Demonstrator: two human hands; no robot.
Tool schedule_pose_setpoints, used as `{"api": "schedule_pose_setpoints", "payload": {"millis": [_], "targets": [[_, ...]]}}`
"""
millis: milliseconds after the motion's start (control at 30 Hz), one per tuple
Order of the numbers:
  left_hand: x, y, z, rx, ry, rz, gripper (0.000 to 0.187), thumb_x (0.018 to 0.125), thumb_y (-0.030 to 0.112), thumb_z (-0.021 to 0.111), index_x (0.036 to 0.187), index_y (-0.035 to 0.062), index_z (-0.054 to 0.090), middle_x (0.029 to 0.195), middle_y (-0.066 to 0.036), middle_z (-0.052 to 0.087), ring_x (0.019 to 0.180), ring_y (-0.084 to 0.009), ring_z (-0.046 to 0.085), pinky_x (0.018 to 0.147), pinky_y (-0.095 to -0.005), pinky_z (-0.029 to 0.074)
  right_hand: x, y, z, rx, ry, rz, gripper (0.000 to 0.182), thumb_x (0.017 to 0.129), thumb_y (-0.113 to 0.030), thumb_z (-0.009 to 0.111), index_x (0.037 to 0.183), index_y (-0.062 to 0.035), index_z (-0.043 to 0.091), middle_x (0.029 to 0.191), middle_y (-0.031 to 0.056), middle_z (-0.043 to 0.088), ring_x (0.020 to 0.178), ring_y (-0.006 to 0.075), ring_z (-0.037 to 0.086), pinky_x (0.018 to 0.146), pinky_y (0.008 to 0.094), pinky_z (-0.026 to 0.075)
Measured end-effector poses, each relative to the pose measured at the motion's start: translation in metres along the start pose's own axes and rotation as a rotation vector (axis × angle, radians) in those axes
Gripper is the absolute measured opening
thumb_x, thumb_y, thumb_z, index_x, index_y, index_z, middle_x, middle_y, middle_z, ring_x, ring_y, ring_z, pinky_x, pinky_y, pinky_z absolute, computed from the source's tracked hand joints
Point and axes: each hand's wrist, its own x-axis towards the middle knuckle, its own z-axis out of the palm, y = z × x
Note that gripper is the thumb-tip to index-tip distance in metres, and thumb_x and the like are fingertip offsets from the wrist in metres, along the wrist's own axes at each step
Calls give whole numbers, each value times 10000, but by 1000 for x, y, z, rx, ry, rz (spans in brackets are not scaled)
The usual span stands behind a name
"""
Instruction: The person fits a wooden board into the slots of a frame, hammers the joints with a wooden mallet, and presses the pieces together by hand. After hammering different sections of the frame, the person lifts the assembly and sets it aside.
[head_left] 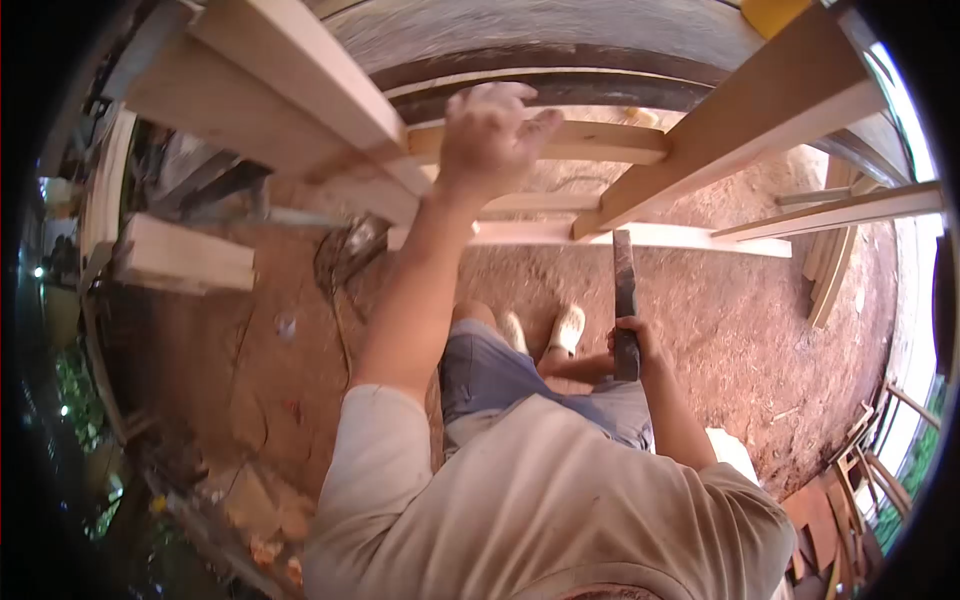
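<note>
My left hand [492,138] is raised over a short wooden crosspiece [600,142] of a timber frame, its thumb stretched out to the right and its fingers loosely bent, with nothing seen in it. Lower down, my right hand [645,342] is wrapped around a long dark bar [624,285]. The bar points away from me, and its far end overlaps a pale lower rail [680,236] of the frame in this view. Thick beams flank the crosspiece, a left beam [300,70] and a right beam [760,100].
Reddish dirt ground [720,340] lies under the frame and around my feet. A cut timber block [185,258] is at the left. More planks [832,270] lean at the right, and scrap wood [840,520] is piled at lower right. A thin cord [338,300] runs along the ground.
</note>
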Motion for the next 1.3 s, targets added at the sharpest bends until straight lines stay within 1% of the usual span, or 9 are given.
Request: {"api": "schedule_pose_setpoints", "payload": {"millis": [100,167,233,333,600,1000,1100,1233,1300], "targets": [[8,-5,7,-127,312,216,411,893,349,631,710,-17,595,1108,-142,652,980,-358,608,879,-479,414,26,-10,3,73,47,-74,218,776,-240,650,753,-36,577,643,115,607,490,247,575,496,362,506],[6,-12,14,23,363,313,257,889,190,652,783,-25,558,1130,-159,652,1008,-327,606,888,-417,446,19,-22,17,57,173,-186,187,740,-147,666,792,24,609,680,153,635,607,267,646,574,362,547],[10,-6,11,-35,453,402,223,905,167,625,905,-51,578,1162,-183,631,1056,-333,595,929,-418,436,41,-23,7,-38,281,-501,153,719,-92,670,799,23,608,697,167,644,640,274,661,594,371,550],[4,-16,20,-184,591,476,325,877,176,650,697,-14,458,1162,-218,615,1034,-385,591,929,-449,430,86,-13,-14,90,86,-634,162,708,-102,665,795,18,603,697,152,632,603,269,640,581,382,543],[1,-2,18,-86,504,211,425,851,255,693,1025,-113,571,1163,-230,574,1093,-390,550,955,-436,430,108,-7,-25,208,-90,-875,235,722,-140,643,871,22,560,716,117,587,574,231,612,523,374,535],[9,-14,21,-240,617,170,423,841,305,705,998,-76,607,1023,-226,622,963,-363,608,864,-401,479,30,14,-64,110,222,-1229,386,596,-102,661,941,-31,504,712,55,518,546,174,539,513,313,472],[11,-25,19,-227,646,221,442,831,342,709,988,-62,620,1007,-218,636,961,-353,618,860,-392,485,31,11,-55,157,251,-1524,476,568,-72,647,1019,-26,502,751,55,524,575,161,522,514,304,457],[-6,-11,-14,-450,620,346,306,802,175,748,971,-34,602,1006,-160,657,909,-279,646,802,-351,509,18,0,-36,130,108,-1599,534,557,-50,649,1065,-25,488,776,63,532,582,174,543,520,292,470],[-7,-14,-56,-285,880,657,245,815,106,720,1026,9,642,978,-113,670,886,-183,627,819,-302,493,14,-10,-32,144,50,-1639,534,556,-46,648,1064,-24,487,770,64,533,579,179,550,518,290,476]]}}
